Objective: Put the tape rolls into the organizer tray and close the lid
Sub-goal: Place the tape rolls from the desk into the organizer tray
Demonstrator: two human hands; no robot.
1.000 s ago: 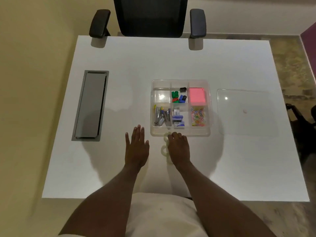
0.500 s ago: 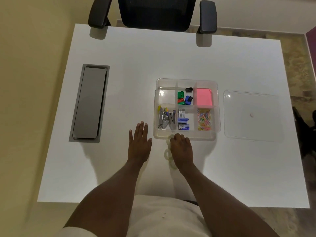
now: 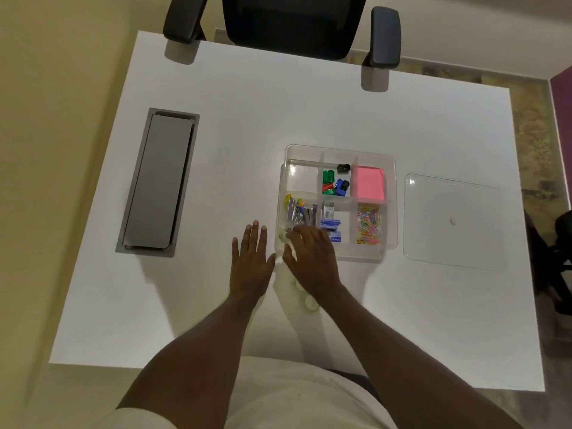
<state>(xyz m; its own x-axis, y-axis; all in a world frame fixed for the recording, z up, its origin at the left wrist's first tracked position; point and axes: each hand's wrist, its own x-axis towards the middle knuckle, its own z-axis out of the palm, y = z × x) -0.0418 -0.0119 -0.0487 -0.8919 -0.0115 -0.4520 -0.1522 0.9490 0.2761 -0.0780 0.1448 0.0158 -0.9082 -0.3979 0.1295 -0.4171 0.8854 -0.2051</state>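
Two hands lie over a white bench point(image 3: 309, 103); left hand point(image 3: 250, 263) rests flat, fingers spread, holding nothing; right hand point(image 3: 312, 258) reaches over the near-left corner of the clear organizer tray point(image 3: 390, 168), covering pale tape rolls point(image 3: 309, 305), one peeking out beside the wrist, others blurred under the fingers; whether it grips one cannot be told; clear lid point(image 3: 453, 221) lies right of the tray, faint against the bench.
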